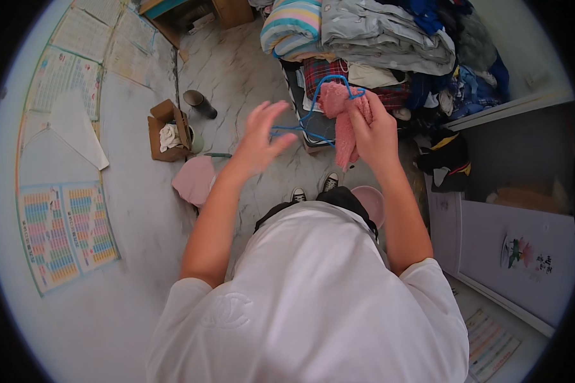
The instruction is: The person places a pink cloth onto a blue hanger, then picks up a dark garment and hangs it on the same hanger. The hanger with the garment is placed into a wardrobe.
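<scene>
My right hand [377, 131] grips a pink fluffy cloth [346, 125], which hangs down below the fingers. A blue clothes hanger [317, 91] is at the same hand; part of it passes over the top of the cloth near my fingers, and its thin bars reach left towards my other hand. My left hand [263, 139] is raised with its fingers apart, slightly blurred, beside the left end of the hanger. Whether it touches the hanger there I cannot tell.
Folded quilts [388, 36] and heaped clothes [474, 91] lie ahead. A pink basin [370, 206] stands by my feet. To the left are a cardboard box [159, 152] with white cloth, a dark cylindrical container [200, 104] and a pink item [194, 181]. A cabinet [512, 244] stands at right.
</scene>
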